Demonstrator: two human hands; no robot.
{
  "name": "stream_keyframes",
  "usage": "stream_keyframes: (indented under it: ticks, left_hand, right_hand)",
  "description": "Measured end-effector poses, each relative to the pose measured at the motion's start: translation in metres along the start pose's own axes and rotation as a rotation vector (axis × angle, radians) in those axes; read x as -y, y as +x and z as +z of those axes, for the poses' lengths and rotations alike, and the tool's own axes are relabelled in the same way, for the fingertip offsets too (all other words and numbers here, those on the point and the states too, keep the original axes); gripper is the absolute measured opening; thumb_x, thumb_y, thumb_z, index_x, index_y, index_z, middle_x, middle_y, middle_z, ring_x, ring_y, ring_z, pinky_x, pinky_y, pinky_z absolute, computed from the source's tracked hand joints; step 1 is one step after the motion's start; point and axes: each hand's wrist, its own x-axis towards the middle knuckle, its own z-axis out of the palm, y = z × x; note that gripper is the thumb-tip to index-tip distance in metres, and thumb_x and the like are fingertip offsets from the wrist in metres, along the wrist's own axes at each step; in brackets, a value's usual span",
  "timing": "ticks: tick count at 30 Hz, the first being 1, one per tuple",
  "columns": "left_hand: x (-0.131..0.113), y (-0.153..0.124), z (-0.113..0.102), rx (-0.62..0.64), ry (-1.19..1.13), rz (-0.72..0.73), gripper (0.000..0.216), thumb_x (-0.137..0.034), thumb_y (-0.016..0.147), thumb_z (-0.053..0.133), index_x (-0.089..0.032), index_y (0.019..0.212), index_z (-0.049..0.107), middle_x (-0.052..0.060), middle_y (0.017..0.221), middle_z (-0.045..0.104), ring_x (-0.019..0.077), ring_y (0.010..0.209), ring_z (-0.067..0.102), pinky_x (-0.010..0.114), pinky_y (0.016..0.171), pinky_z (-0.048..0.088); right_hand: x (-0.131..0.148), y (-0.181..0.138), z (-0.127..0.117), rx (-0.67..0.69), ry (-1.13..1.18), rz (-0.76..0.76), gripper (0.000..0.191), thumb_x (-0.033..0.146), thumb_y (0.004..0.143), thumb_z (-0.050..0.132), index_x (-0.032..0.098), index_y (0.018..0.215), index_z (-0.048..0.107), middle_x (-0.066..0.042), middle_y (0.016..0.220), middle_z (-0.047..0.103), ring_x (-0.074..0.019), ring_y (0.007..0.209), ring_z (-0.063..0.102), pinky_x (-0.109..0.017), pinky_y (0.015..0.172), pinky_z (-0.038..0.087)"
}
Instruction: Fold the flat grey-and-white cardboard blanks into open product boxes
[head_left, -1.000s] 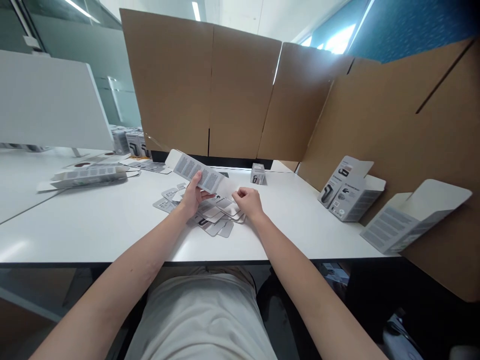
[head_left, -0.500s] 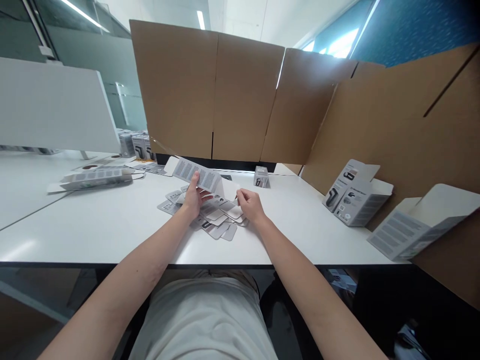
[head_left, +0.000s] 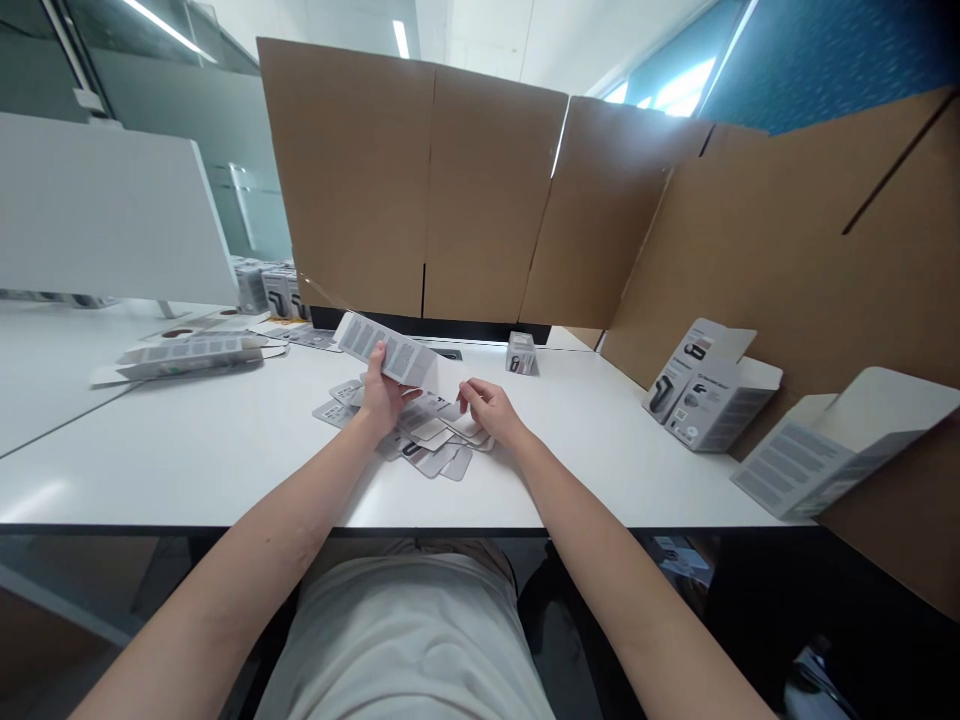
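Observation:
My left hand (head_left: 382,398) is closed around a small printed cardboard box (head_left: 386,350), its thumb on the grey text panel. The box is tilted, its right end lower and facing my other hand. Just beyond that end, my right hand (head_left: 487,408) hovers with fingers loosely bent and a little apart; nothing shows in them. Beneath both hands lies a loose pile of flat, grey-and-white printed cartons (head_left: 431,440).
A small closed box (head_left: 521,353) stands behind the pile. Two open cartons, one upright (head_left: 712,400) and one tilted (head_left: 802,460), sit by the right cardboard wall (head_left: 787,260). Flattened cartons (head_left: 195,357) lie at left. A cardboard panel (head_left: 427,190) closes off the back.
The white flap at the box's right end no longer sticks out as before. My right hand has moved slightly left and its fingers have loosened. My left hand keeps its hold.

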Motion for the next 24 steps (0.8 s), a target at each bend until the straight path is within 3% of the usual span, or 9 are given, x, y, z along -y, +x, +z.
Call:
stream_keyframes:
  ticks: [4, 9, 24]
  left_hand:
    - [0.000, -0.002, 0.002, 0.015, 0.021, -0.026, 0.079, -0.093, 0.095, 0.067, -0.026, 0.136, 0.077, 0.014, 0.129, 0.087, 0.0372, 0.113, 0.083, 0.043, 0.086, 0.063]
    - [0.001, -0.001, 0.002, 0.021, 0.019, -0.034, 0.074, -0.089, 0.098, 0.067, -0.025, 0.134, 0.077, 0.014, 0.126, 0.087, 0.0372, 0.110, 0.084, 0.043, 0.084, 0.065]
    - [0.002, 0.001, -0.003, 0.101, -0.017, -0.049, 0.070, -0.086, 0.096, 0.074, -0.027, 0.134, 0.077, 0.013, 0.118, 0.087, 0.0402, 0.110, 0.084, 0.044, 0.078, 0.067]
  right_hand:
    - [-0.004, 0.000, 0.001, 0.018, 0.021, 0.004, 0.078, 0.103, 0.095, 0.060, 0.026, 0.084, 0.066, -0.002, 0.077, 0.070, -0.0153, 0.058, 0.044, -0.033, 0.061, 0.039]
    - [-0.011, 0.000, 0.000, 0.051, -0.026, 0.031, 0.084, 0.105, 0.098, 0.051, 0.026, 0.076, 0.069, 0.004, 0.054, 0.044, -0.0173, 0.055, 0.042, -0.034, 0.062, 0.039]
    - [-0.006, 0.001, 0.002, -0.047, -0.116, 0.017, 0.083, 0.101, 0.094, 0.056, 0.025, 0.061, 0.067, -0.001, 0.059, 0.052, -0.0188, 0.063, 0.048, -0.036, 0.068, 0.043]
